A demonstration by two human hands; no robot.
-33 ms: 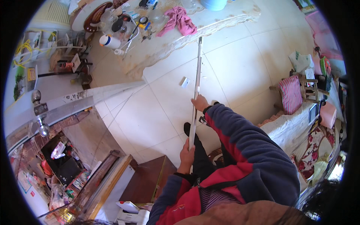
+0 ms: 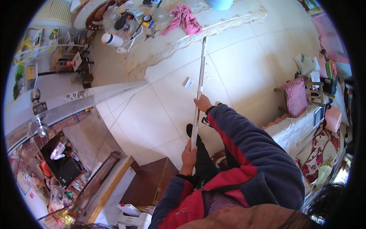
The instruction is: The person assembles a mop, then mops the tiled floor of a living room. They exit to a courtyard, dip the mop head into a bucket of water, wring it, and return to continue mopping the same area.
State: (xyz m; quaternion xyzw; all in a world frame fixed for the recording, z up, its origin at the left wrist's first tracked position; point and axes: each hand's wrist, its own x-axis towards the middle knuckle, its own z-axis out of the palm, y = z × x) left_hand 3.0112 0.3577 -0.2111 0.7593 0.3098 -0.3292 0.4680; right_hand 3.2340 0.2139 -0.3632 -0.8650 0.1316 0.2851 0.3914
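A long, shiny metal pole [image 2: 201, 72] with pale sections slants across the middle of the view. Its far end reaches the edge of the cloth-covered table, and what is fixed there, if anything, is hidden. My left hand [image 2: 188, 155] is wrapped round the near end, close to my body. Farther up the pole, my right hand [image 2: 203, 103] grips it with closed fingers. A small white piece [image 2: 188, 83] lies on the tiled floor just left of the pole, apart from it.
The table [image 2: 152, 57] at the far side carries a pink cloth [image 2: 183, 21], a light blue container [image 2: 220, 4], jars and a white bottle [image 2: 112, 39]. A glass door with a round metal handle [image 2: 40, 110] is left. At right stands a stool with a striped cushion [image 2: 295, 97]; a brown cabinet [image 2: 143, 183] is near left.
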